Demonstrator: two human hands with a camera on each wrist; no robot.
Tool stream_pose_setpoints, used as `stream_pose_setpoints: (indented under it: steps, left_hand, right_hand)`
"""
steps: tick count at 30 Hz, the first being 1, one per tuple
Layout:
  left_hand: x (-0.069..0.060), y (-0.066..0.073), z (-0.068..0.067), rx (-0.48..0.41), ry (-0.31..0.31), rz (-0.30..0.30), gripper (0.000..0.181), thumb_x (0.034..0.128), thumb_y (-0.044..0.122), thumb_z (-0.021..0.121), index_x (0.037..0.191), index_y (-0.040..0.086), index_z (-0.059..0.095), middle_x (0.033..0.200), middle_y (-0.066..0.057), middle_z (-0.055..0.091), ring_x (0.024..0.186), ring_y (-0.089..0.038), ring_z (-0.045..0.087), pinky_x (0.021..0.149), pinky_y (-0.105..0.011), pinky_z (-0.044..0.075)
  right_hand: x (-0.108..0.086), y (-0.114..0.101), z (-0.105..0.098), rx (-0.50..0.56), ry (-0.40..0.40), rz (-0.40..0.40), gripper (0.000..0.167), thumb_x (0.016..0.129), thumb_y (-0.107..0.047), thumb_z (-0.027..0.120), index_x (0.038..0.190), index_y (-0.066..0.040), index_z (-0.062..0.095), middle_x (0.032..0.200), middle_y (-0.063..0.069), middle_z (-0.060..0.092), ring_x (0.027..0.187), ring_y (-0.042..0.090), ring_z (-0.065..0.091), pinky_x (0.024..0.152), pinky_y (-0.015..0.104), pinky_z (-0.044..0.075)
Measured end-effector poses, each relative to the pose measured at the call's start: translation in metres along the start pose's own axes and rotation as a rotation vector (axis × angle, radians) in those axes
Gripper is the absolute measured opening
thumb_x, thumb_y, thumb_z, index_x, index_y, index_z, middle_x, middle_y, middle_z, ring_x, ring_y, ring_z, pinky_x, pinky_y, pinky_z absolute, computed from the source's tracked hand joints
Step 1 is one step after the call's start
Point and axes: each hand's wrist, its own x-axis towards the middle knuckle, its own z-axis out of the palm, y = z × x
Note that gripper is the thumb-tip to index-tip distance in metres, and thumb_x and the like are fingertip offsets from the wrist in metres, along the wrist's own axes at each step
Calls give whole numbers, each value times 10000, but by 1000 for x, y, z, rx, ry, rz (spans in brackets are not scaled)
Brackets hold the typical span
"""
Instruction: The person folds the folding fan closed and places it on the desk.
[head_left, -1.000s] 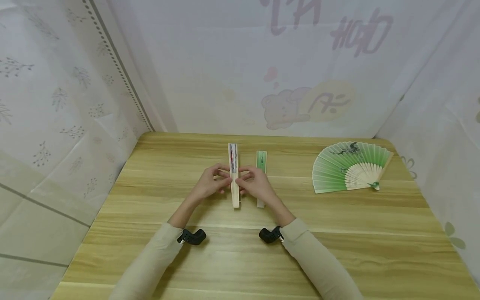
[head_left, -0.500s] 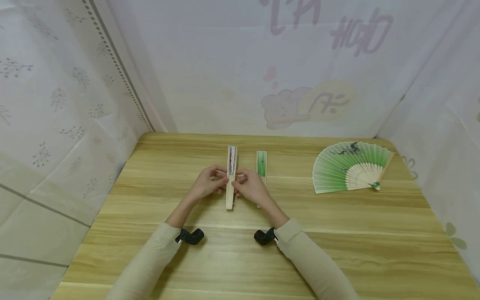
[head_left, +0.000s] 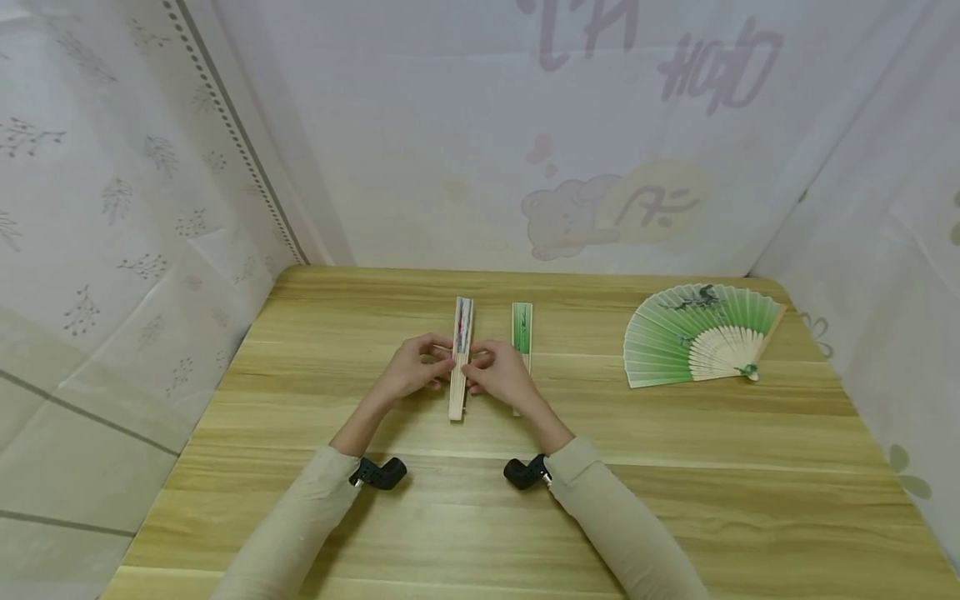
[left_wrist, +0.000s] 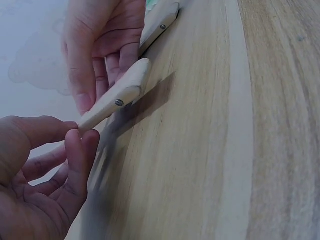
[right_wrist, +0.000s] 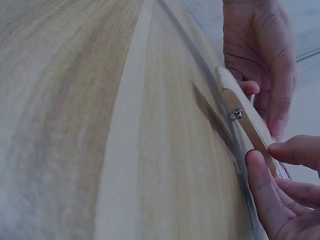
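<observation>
A folded hand fan [head_left: 457, 387] with pale wooden ribs and a white, red-marked leaf is held near the table's middle. My left hand [head_left: 411, 368] pinches its left side between thumb and fingers, and my right hand [head_left: 506, 375] pinches the right side. In the left wrist view the fan [left_wrist: 116, 97] casts a shadow apart from it, so this end is off the wood. A metal rivet [right_wrist: 237, 114] shows at that end in the right wrist view. Beside my right hand lies a folded green fan [head_left: 522, 325], its lower part partly hidden by that hand.
A spread green fan [head_left: 660, 337] with a dark printed pattern lies at the table's right. The wooden table [head_left: 720, 500] meets a printed curtain [head_left: 420, 167] along its back edge. Black wrist devices [head_left: 384, 473] sit at both sleeve cuffs.
Both hands have shifted slightly left with the folded fan, which has also come a little nearer the person and tilted slightly. The two green fans have stayed where they were.
</observation>
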Motion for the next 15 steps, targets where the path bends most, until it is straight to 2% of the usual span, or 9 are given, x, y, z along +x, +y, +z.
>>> stream_pose_setpoints:
  steps: [7, 15]
  left_hand:
    - [-3, -1, -2, 20, 14, -30, 366, 967, -9, 683, 1294, -123, 564, 1109, -265, 649, 862, -364, 701, 614, -324, 601]
    - [-5, -1, -3, 58, 14, -21, 345, 965, -24, 675, 1277, -125, 571, 1075, -243, 662, 836, -327, 703, 619, -336, 604]
  right_hand:
    - [4, 7, 5, 63, -25, 40, 354, 927, 60, 698, 1252, 127, 574, 883, 166, 713, 677, 236, 711, 630, 330, 609]
    - [6, 7, 6, 56, -30, 47, 361, 919, 54, 713, 1248, 120, 582, 887, 155, 713, 705, 251, 720, 632, 340, 611]
